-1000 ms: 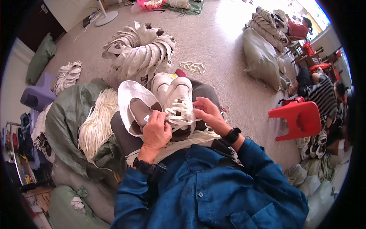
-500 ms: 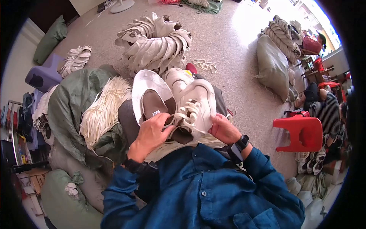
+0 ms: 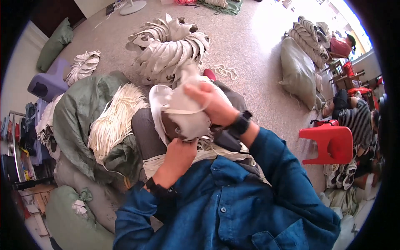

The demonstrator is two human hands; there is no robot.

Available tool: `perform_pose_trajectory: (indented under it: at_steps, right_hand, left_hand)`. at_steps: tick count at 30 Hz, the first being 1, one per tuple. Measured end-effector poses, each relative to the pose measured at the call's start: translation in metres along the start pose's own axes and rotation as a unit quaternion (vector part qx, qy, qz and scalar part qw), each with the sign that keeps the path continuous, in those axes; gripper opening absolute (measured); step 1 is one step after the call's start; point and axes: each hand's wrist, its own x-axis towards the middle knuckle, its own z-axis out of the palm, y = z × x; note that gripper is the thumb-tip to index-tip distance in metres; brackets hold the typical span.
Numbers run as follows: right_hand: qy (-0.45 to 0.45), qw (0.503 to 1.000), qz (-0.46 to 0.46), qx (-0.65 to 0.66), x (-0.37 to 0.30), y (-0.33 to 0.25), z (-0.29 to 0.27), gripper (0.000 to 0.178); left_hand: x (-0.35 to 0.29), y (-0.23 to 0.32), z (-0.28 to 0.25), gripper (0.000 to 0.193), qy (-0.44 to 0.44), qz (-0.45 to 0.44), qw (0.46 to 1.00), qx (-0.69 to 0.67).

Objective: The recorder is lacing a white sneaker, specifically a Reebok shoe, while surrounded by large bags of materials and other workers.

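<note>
While the left hand (image 3: 179, 160) sits nearest, its fingers drawn together at the near edge of a pale shoe upper (image 3: 180, 102), its tips are tucked out of sight; from where I stand I cannot tell whether they pinch that edge. Just beyond, the right hand (image 3: 213, 104) is clamped on the same upper, which is held up over the lap, tilted, between the two hands. Motion blurs its outline (the flat lace (image 3: 185, 111) across its face is plain enough, though the holes it runs through are not). Good handling, I judge, calls for a firm right grip that does not crease the soft body, a steady left hand at the near edge, and a lace kept flat, untwisted and evenly drawn.

Materials, near to far: a band of cream laces (image 3: 223, 153), slack and ribbon-like, crosses the lap. Beneath and to the left of the held piece lies a second upper (image 3: 157, 100), a long open oval with a white rim about a brown inside. Farther left, a thick hank (image 3: 112, 125) of similar strands, glossy and straight, spills over green sheeting (image 3: 75, 112), stiffly folded. Beyond, on the speckled floor, one loose lace (image 3: 225, 71) lies in limp loops, right of a ring of nested uppers (image 3: 175, 58), their overlapping edges ridged like a coil.
</note>
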Motion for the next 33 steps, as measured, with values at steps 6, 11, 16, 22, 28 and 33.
perform_pose_trajectory:
  at_steps: [6, 11, 16, 22, 28, 33]
  right_hand:
    - [-0.141, 0.961, 0.123, -0.204, -0.003, 0.006, 0.025, 0.040]
    - [0.001, 0.944, -0.157, -0.292, 0.021, 0.017, -0.056, 0.025]
    - [0.089, 0.872, -0.047, -0.479, 0.029, 0.023, -0.120, 0.057]
    - [0.076, 0.933, 0.075, -0.345, 0.051, 0.034, -0.150, 0.081]
    - [0.118, 0.931, 0.047, -0.341, 0.045, 0.039, -0.144, 0.078]
    - [-0.031, 0.957, 0.136, -0.255, 0.037, 0.026, -0.149, 0.068]
  left_hand:
    - [-0.017, 0.011, -0.046, 0.034, -0.030, -0.008, 0.986, -0.165]
    - [0.045, 0.013, -0.070, 0.033, 0.143, 0.122, 0.978, -0.094]
    - [0.047, -0.012, -0.043, 0.021, -0.053, -0.031, 0.998, 0.024]
    - [0.032, -0.013, -0.053, 0.019, -0.120, -0.085, 0.988, -0.049]
    - [0.044, -0.011, -0.057, 0.018, -0.166, -0.098, 0.980, -0.042]
    - [0.044, -0.017, -0.058, 0.022, -0.209, -0.072, 0.973, -0.068]
